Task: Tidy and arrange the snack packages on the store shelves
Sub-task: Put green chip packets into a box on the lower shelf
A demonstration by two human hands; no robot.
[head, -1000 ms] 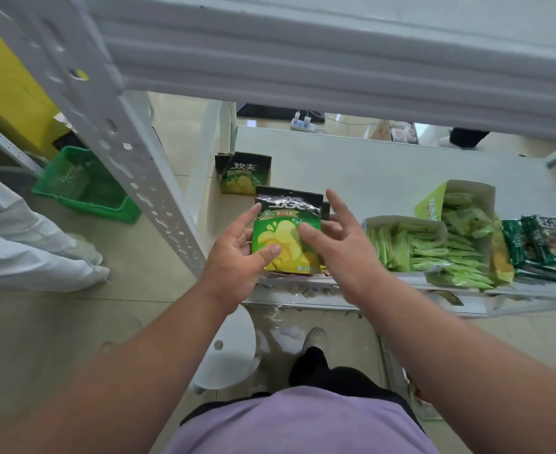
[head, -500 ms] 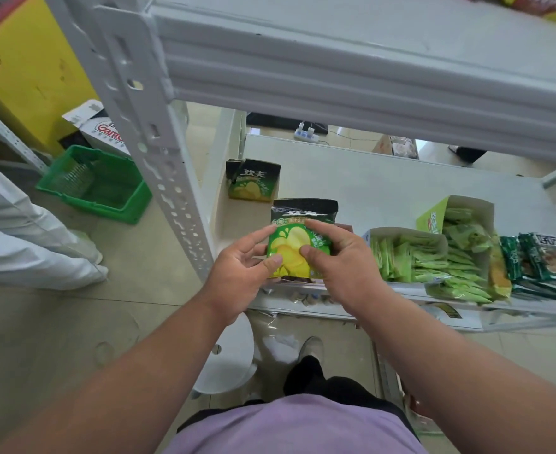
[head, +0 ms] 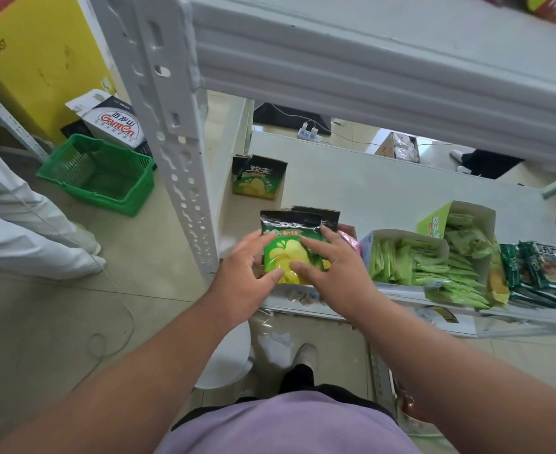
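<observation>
Both hands, left hand [head: 242, 283] at 9 o'clock and right hand [head: 330, 273] at 3, clamp their fingers on the green chip packets [head: 291, 247] at the shelf [head: 385, 194] front edge, probably squaring them upright.

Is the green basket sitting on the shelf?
No, the green basket stands on the floor, left of the shelf post and off the shelf.

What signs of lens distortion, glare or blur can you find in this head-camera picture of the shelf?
Head view: the wide lens bends the shelf upright and splays the forearms; soft, even light, faint sheen on the chip bag held by left hand and right hand; edges look slightly soft.
</observation>
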